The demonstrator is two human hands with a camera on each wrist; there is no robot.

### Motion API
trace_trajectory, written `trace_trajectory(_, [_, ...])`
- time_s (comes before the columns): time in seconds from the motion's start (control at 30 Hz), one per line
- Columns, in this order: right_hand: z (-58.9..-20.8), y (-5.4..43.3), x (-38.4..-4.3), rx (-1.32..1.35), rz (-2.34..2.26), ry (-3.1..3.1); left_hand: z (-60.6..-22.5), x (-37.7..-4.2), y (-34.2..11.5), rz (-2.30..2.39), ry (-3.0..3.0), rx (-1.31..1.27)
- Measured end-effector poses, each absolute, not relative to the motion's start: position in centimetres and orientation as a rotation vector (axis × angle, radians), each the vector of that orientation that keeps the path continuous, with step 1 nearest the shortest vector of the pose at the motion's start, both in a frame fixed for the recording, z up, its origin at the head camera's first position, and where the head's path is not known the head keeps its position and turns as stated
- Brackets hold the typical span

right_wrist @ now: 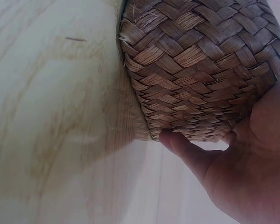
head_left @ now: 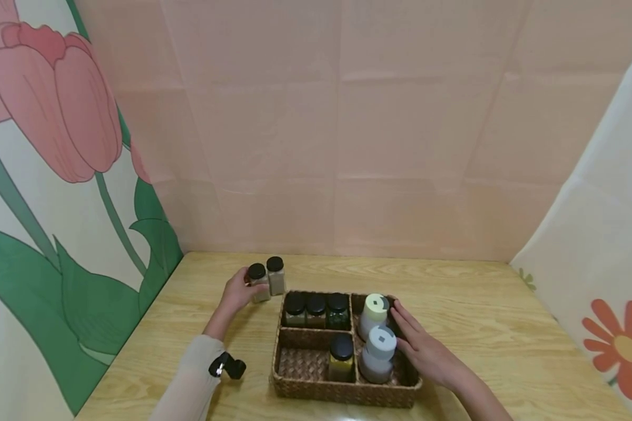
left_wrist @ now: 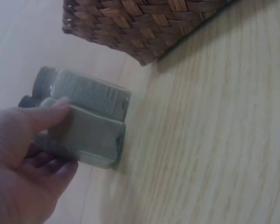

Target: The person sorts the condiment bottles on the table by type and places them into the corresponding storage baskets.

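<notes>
Behind the basket's left corner, my left hand (head_left: 238,291) grips a clear spice jar (head_left: 260,287) with a black lid, thumb across one face and fingers round the other. A matching jar (head_left: 276,277) stands right beside it; both hold pale contents, and printing shows on the neighbour in the left wrist view. My right hand (head_left: 423,351) holds the right wall of the brown woven basket (head_left: 342,395), thumb at the rim and fingertips along the outside. Close to that thumb stand a white-capped bottle (head_left: 380,351) and a yellow-capped bottle (head_left: 374,313) in the right compartment.
Several black-lidded jars (head_left: 316,310) fill the basket's back left compartment. Another black-lidded jar (head_left: 341,358), with yellow on it, stands at the right of the front left one. A wooden table (head_left: 484,310) carries everything, with a pink cloth (head_left: 347,146) hanging behind.
</notes>
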State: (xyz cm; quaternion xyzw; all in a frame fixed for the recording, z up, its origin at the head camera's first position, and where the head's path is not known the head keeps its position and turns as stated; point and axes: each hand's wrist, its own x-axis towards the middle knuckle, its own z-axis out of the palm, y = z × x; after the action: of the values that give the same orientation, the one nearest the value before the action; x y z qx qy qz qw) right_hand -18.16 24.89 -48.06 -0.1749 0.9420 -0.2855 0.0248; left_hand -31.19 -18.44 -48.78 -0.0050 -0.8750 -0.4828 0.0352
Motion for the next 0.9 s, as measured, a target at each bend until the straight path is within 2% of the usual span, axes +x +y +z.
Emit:
trace_trajectory(0.23, [-48.1, 24.9, -18.2, -0.546, -0.875, 2.91, -48.6, -30.3, -18.8, -1.504, -2.603, 0.008])
trace_trajectory(0.9, [-48.2, 25.3, -18.1, -0.564, -0.892, 2.938, -44.6, -27.3, -17.7, -1.554, -2.502, -0.144])
